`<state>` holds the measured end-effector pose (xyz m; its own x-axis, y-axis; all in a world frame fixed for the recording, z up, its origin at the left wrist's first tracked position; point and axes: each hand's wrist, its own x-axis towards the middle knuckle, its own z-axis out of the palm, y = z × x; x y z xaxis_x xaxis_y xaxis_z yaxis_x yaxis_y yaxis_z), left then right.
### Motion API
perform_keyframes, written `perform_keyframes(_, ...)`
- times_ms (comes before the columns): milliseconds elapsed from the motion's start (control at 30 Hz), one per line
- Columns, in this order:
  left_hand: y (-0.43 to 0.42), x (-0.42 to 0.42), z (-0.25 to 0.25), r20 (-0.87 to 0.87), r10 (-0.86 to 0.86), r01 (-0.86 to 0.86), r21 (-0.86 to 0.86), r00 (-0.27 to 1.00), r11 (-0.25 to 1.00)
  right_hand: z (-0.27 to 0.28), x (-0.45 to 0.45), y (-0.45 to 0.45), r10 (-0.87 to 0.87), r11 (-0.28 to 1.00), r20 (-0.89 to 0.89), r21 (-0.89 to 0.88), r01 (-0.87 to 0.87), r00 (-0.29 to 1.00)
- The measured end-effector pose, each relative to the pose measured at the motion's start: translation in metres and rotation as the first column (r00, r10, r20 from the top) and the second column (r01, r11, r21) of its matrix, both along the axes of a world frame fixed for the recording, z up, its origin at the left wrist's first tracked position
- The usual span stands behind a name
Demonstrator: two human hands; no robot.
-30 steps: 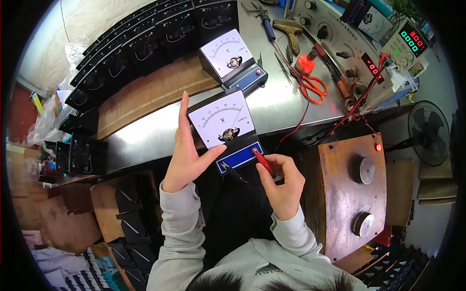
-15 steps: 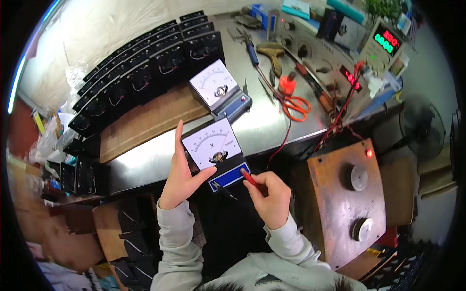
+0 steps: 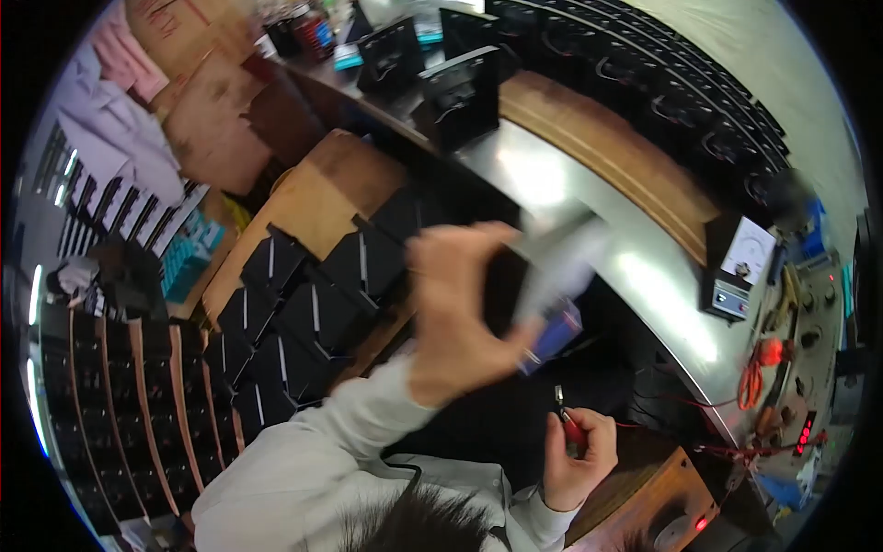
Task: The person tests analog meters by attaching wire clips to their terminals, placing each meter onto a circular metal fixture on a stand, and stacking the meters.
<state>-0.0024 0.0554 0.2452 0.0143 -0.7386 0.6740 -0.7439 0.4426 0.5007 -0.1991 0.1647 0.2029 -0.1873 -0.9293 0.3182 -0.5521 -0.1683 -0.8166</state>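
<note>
My left hand (image 3: 460, 317) is wrapped round a voltmeter (image 3: 566, 267), which is smeared by motion; its white face and blue strip are tilted. My right hand (image 3: 579, 455) pinches a red clip (image 3: 574, 432) whose metal tip points up, apart from the meter. Another meter (image 3: 748, 250) with a white face stands on the metal bench at the right. To the left of my left hand lie several black meter housings (image 3: 317, 308) on a wooden board. The black clip cannot be made out.
Rows of black units (image 3: 644, 87) line the back of the metal bench (image 3: 635, 276), behind a wooden strip (image 3: 607, 138). Orange scissors (image 3: 751, 382) and an instrument with a red display (image 3: 806, 432) are at the right. A wooden box (image 3: 676, 501) sits at lower right.
The view has swung left. The red clip has come off the meter's terminal and stays in my right hand. My left hand has carried the meter leftward, away from the other meter.
</note>
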Motion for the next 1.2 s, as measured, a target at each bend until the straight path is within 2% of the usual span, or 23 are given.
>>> perform_keyframes(33,0.001,0.035,-0.001,-0.042,0.141,-0.143,-0.044,0.989,0.989,0.0,0.0,-0.001,0.056,0.997,-0.018,0.054,-0.055,0.998)
perform_keyframes(67,0.01,0.064,0.016,0.113,0.413,-0.408,-0.071,0.903,0.91,-0.005,-0.002,-0.001,0.075,0.995,-0.012,0.059,-0.074,0.997)
perform_keyframes(100,0.01,0.098,0.022,0.153,0.55,-0.531,-0.149,0.821,0.834,-0.016,-0.007,0.001,0.039,0.992,-0.007,0.124,-0.038,0.999)
perform_keyframes(133,0.011,0.129,0.029,0.242,0.642,-0.588,-0.262,0.728,0.765,-0.028,-0.014,0.003,0.001,0.982,-0.006,0.187,0.001,1.0)
perform_keyframes(200,0.004,0.193,0.026,0.335,0.745,-0.692,-0.284,0.577,0.663,-0.053,-0.033,0.007,-0.08,0.956,-0.008,0.282,0.079,0.997)
perform_keyframes(267,-0.016,0.245,0.004,0.471,0.745,-0.766,-0.197,0.474,0.612,-0.056,-0.047,0.008,-0.119,0.938,0.017,0.331,0.107,0.993)
perform_keyframes(333,-0.036,0.282,-0.037,0.53,0.688,-0.805,-0.019,0.495,0.593,-0.053,-0.049,0.007,-0.144,0.934,0.023,0.332,0.128,0.989)
perform_keyframes(467,-0.057,0.297,-0.066,0.694,0.382,-0.792,0.518,0.61,0.323,-0.041,-0.052,0.013,-0.116,0.962,-0.163,0.228,0.152,0.98)
perform_keyframes(600,-0.048,0.302,-0.065,0.769,0.186,-0.786,0.565,0.612,0.25,-0.057,-0.063,0.032,-0.152,0.94,-0.178,0.278,0.197,0.972)
perform_keyframes(667,-0.047,0.343,-0.092,0.528,0.033,-0.448,0.684,0.849,0.575,-0.068,-0.068,0.04,-0.182,0.925,-0.189,0.301,0.233,0.965)
perform_keyframes(733,-0.046,0.321,-0.086,0.573,0.155,-0.58,0.702,0.805,0.414,-0.077,-0.075,0.045,-0.182,0.935,-0.189,0.27,0.23,0.965)
perform_keyframes(767,-0.049,0.269,-0.059,0.764,0.196,-0.784,0.564,0.614,0.259,-0.08,-0.078,0.047,-0.194,0.934,-0.204,0.26,0.244,0.959)
perform_keyframes(800,-0.046,0.216,-0.023,0.815,0.207,-0.83,0.478,0.542,0.289,-0.079,-0.082,0.048,-0.195,0.938,-0.221,0.242,0.248,0.955)
perform_keyframes(833,-0.043,0.231,-0.049,0.809,0.293,-0.776,0.285,0.51,0.563,-0.076,-0.082,0.046,-0.221,0.946,-0.207,0.19,0.261,0.953)
perform_keyframes(867,-0.046,0.227,-0.059,0.553,0.255,-0.392,0.144,0.793,0.908,-0.07,-0.082,0.043,-0.244,0.951,-0.204,0.143,0.275,0.948)
perform_keyframes(900,-0.049,0.163,-0.029,0.129,0.17,-0.204,0.339,0.977,0.918,-0.066,-0.082,0.039,-0.266,0.951,-0.182,0.111,0.288,0.947)
perform_keyframes(933,-0.051,0.104,-0.004,-0.354,0.026,0.137,0.428,0.935,0.893,-0.062,-0.081,0.037,-0.273,0.954,-0.165,0.082,0.29,0.948)
perform_keyframes(967,-0.057,0.057,0.004,-0.466,-0.181,0.354,0.315,0.866,0.881,-0.057,-0.08,0.035,-0.283,0.951,-0.146,0.081,0.297,0.948)
perform_keyframes(1000,-0.065,0.016,0.007,-0.502,-0.335,0.508,0.258,0.797,0.822,-0.052,-0.076,0.034,-0.277,0.955,-0.124,0.078,0.287,0.953)
perform_keyframes(1067,-0.083,-0.064,0.02,-0.331,-0.508,0.596,0.268,0.795,0.757,-0.036,-0.067,0.03,-0.256,0.964,-0.09,0.053,0.261,0.962)
perform_keyframes(1100,-0.097,-0.099,0.015,-0.386,-0.591,0.697,0.247,0.708,0.673,-0.03,-0.064,0.031,-0.243,0.969,-0.109,0.017,0.246,0.964)
perform_keyframes(1167,-0.141,-0.17,-0.01,-0.252,-0.67,0.701,0.053,0.699,0.711,-0.023,-0.058,0.035,-0.235,0.972,-0.081,-0.008,0.236,0.968)
perform_keyframes(1200,-0.165,-0.199,-0.025,-0.193,-0.652,0.672,0.053,0.733,0.739,-0.021,-0.056,0.038,-0.234,0.972,-0.065,-0.015,0.233,0.97)
